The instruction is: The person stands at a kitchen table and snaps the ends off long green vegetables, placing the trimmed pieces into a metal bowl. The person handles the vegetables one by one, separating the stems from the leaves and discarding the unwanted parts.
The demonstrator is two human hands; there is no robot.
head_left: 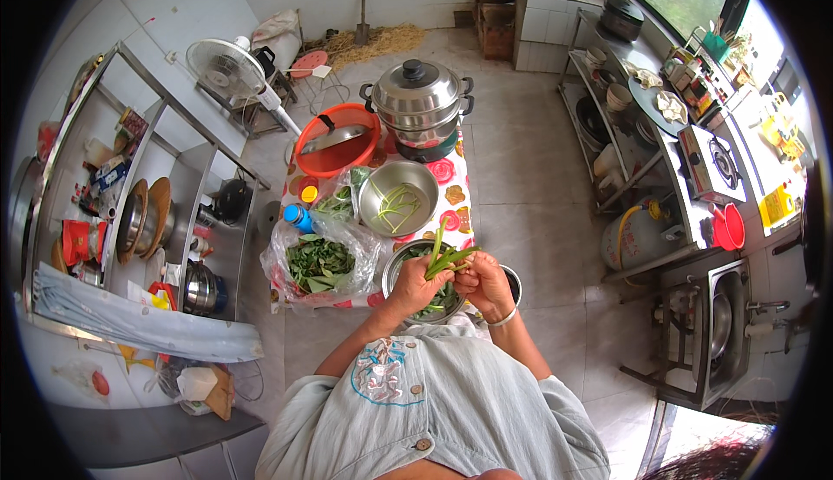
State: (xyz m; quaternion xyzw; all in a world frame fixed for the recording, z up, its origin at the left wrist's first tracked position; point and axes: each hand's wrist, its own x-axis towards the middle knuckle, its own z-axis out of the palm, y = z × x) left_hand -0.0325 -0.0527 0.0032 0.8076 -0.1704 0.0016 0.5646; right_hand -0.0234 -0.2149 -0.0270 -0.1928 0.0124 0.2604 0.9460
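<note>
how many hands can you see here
2: the left hand and, beside it, the right hand, both on the green stems above a steel bowl; neither is hidden.

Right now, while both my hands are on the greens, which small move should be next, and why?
Perhaps gently pull one piece off the green stems and let it fall into the nearer steel bowl: the left hand and right hand pinch them close together over that bowl, where leafy greens lie.
</note>
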